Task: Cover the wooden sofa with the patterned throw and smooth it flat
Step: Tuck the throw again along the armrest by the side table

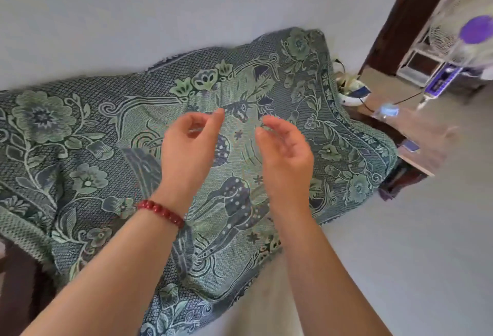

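Two hands: left hand [190,146] and right hand [286,150] raised side by side above the throw, fingers loosely curled, gripping nothing, red bead bracelet [161,212] on left wrist.
Throw: green patterned throw [88,133] with flowers and deer, draped over the sofa from 9 to 3 o'clock, wrinkled near 8 o'clock.
Sofa: almost wholly hidden; dark wood [16,282] showing at 8 o'clock.
Wall: pale, behind, at 12 o'clock.
Edges: hem hanging over the front toward 6 o'clock.
Open room: bare grey floor [400,242] at 4 o'clock.
Clutter: fan [469,29] and low table [408,133] at 2 o'clock.

White fan [469,26] (purple hub) stands right, behind a low table [416,133].
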The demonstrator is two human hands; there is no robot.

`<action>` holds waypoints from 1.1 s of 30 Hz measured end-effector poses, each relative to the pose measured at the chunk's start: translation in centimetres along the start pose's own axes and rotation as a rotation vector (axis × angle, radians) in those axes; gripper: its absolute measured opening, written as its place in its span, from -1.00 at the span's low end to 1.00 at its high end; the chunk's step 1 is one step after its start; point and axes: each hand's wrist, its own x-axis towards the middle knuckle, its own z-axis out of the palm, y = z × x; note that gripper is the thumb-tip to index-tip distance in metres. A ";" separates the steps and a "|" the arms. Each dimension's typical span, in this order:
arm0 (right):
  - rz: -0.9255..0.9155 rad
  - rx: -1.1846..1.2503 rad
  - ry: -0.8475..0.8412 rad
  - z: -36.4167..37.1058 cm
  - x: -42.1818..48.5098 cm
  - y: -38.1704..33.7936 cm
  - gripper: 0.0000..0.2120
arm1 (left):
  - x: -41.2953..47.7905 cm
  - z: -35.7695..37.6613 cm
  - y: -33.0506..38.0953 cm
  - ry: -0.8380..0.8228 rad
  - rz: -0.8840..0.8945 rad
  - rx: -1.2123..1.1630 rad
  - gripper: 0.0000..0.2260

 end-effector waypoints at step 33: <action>-0.157 -0.110 0.232 -32.4 43.0 -9.6 -0.86 | 12.6 52.3 15.0 -0.195 0.028 -0.176 -0.64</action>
